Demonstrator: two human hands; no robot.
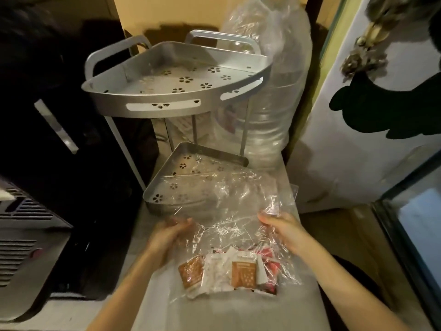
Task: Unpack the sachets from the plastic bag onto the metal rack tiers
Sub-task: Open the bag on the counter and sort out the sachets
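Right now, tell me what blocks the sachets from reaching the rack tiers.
The sachets are still enclosed in the clear plastic bag, gripped by the left hand and right hand. The bag's upper part drapes over the lower tier; the upper tier is unobstructed.

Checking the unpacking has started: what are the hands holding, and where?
Both hands, left hand and right hand, grip the plastic bag by its open top edges.

Dim, warm yellowish light falls from above. Deep shadow swallows the 9 o'clock side. Glare flecks the clear plastic bag (229, 211). Wide-angle bending curves the edges, and soft blur smears detail throughout, worst at 1 o'clock.
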